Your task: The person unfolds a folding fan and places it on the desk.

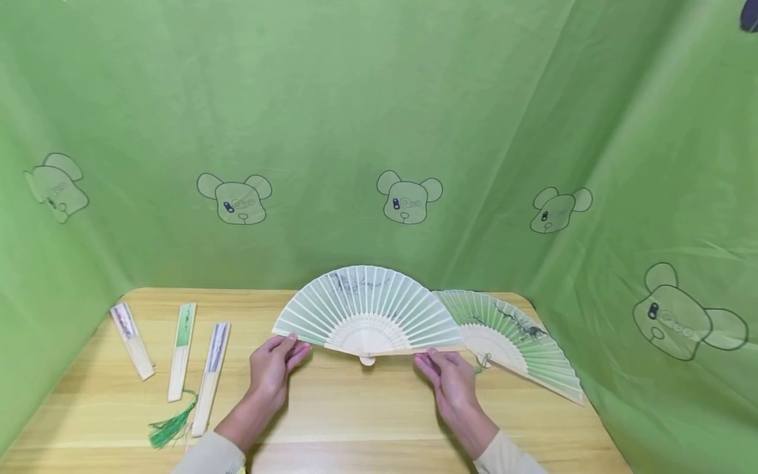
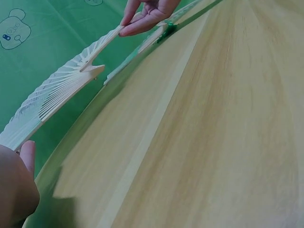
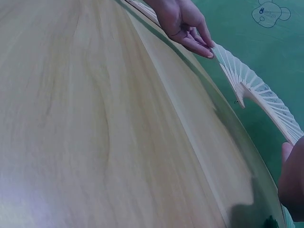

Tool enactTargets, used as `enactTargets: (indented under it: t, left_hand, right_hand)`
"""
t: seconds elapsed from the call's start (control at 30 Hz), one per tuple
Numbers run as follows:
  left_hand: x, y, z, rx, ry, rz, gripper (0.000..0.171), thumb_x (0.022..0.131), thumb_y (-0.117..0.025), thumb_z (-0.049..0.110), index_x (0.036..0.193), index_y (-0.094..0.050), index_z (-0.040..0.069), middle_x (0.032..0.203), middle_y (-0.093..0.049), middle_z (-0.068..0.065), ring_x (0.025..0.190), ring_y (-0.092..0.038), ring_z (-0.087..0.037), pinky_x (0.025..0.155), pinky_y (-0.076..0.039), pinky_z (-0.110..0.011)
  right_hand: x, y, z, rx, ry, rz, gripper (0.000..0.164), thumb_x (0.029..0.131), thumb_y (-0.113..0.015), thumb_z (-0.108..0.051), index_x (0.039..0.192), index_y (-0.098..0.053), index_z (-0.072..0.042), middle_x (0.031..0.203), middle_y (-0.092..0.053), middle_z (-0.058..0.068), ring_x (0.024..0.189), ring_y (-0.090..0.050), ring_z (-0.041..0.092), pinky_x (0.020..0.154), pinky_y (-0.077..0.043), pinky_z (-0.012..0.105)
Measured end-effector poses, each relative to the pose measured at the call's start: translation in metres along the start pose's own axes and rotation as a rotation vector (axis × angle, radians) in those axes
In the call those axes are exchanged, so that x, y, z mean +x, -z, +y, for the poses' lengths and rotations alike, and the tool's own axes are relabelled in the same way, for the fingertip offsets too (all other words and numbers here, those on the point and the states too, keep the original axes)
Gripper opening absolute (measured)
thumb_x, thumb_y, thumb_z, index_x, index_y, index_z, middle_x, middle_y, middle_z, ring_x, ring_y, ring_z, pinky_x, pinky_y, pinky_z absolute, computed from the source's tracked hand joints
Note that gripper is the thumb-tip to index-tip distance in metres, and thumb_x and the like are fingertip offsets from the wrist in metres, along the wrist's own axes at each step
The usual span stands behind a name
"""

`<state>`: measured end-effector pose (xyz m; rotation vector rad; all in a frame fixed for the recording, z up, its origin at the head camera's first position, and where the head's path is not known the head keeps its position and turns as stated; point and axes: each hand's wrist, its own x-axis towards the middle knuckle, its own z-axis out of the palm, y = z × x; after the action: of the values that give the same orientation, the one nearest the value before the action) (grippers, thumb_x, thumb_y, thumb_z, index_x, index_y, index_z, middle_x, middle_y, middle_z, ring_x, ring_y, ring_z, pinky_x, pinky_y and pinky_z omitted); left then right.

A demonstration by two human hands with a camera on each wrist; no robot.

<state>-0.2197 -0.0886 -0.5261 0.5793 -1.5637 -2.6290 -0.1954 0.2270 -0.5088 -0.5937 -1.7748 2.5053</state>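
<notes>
Both hands hold a spread folding fan (image 1: 364, 303), pale green with a dark painted branch and light ribs. The left hand (image 1: 272, 365) pinches its left end between thumb and fingers; the right hand (image 1: 451, 378) pinches the outer rib at the right. In the left wrist view the fan (image 2: 61, 90) is raised over the table's far edge, with the right hand (image 2: 149, 14) at its far end. The right wrist view shows the left hand (image 3: 185, 23) gripping the opposite end. A second spread fan (image 1: 521, 336), greener with a dark branch, lies partly behind the held one.
On the left of the wooden table (image 1: 355, 415) lie a folded purple-patterned fan (image 1: 133, 342), a folded green fan (image 1: 181, 352) and another folded purple fan (image 1: 211, 375). A green tassel (image 1: 172, 424) lies beside them. Green cloth (image 1: 331, 118) printed with bear heads surrounds the table's back and sides.
</notes>
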Motion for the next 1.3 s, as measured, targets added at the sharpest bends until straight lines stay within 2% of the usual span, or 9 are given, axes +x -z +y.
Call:
enactTargets:
  t: [0.13,0.3,0.4,0.73,0.97,1.3]
  left_hand:
    - [0.003,0.002,-0.002,0.035,0.023,-0.017,0.019,0.101,-0.063,0.002,0.115,-0.060,-0.009,0.089,-0.077,-0.006,0.087,-0.078,-0.018,0.094,-0.068,-0.032]
    - [0.008,0.002,-0.006,0.026,0.029,-0.016,0.006,0.099,-0.066,0.000,0.099,-0.065,-0.006,0.085,-0.077,-0.009,0.084,-0.079,-0.020,0.090,-0.069,-0.034]
    - [0.011,0.002,-0.008,0.021,0.030,-0.015,0.005,0.098,-0.066,-0.001,0.096,-0.065,-0.006,0.084,-0.077,-0.010,0.083,-0.079,-0.021,0.088,-0.070,-0.034]
    - [0.014,-0.003,-0.010,0.026,0.029,-0.040,0.016,0.098,-0.066,-0.002,0.109,-0.058,-0.010,0.085,-0.077,-0.012,0.082,-0.079,-0.022,0.088,-0.070,-0.036]
    - [0.016,-0.006,-0.007,0.084,0.049,-0.054,0.023,0.102,-0.060,0.003,0.119,-0.058,-0.013,0.091,-0.077,-0.014,0.085,-0.079,-0.024,0.089,-0.070,-0.036]
    - [0.021,-0.005,-0.002,0.190,0.100,-0.073,0.027,0.100,-0.063,0.001,0.121,-0.061,-0.015,0.092,-0.078,-0.017,0.082,-0.080,-0.023,0.085,-0.070,-0.034]
  right_hand:
    - [0.001,0.002,-0.001,-0.015,-0.003,0.012,0.029,0.105,-0.055,-0.005,0.128,-0.045,0.010,0.116,-0.062,0.011,0.104,-0.072,0.018,0.106,-0.062,0.027]
    - [0.003,0.005,0.001,-0.013,0.001,0.023,0.028,0.105,-0.054,-0.003,0.128,-0.044,0.010,0.118,-0.060,0.013,0.104,-0.072,0.019,0.106,-0.062,0.028]
    - [0.004,0.007,0.001,-0.006,0.003,0.029,0.027,0.105,-0.053,-0.002,0.126,-0.044,0.011,0.118,-0.059,0.013,0.103,-0.073,0.018,0.106,-0.062,0.028]
    - [0.010,0.016,0.000,-0.024,0.015,0.055,0.031,0.103,-0.057,-0.003,0.128,-0.046,0.011,0.116,-0.061,0.011,0.105,-0.073,0.020,0.105,-0.062,0.028]
    - [0.015,0.022,0.001,-0.015,0.025,0.068,0.023,0.104,-0.056,-0.004,0.121,-0.051,0.010,0.116,-0.061,0.012,0.105,-0.072,0.021,0.105,-0.063,0.028]
    - [0.019,0.033,0.000,-0.037,-0.025,0.075,0.032,0.105,-0.054,-0.006,0.131,-0.047,0.012,0.112,-0.069,0.014,0.103,-0.075,0.020,0.103,-0.064,0.029]
